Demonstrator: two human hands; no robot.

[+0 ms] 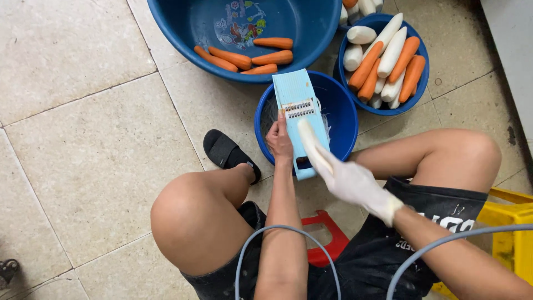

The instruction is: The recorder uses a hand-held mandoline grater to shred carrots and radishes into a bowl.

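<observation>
My left hand (pixel 279 139) grips the left edge of a light blue slicer board (pixel 300 111) that leans over a small blue bowl (pixel 344 111). My right hand (pixel 347 178), in a white glove, holds a peeled white radish (pixel 311 145) against the board's lower part; the motion blurs it. White shreds lie inside the bowl under the board.
A large blue basin (pixel 183 28) at the top holds several orange carrots (pixel 244 55). A blue bowl (pixel 421 83) at the right is piled with carrots and white radishes. My black sandal (pixel 227 153), a red stool (pixel 322 233) and a yellow crate (pixel 511 233) surround me on the tile floor.
</observation>
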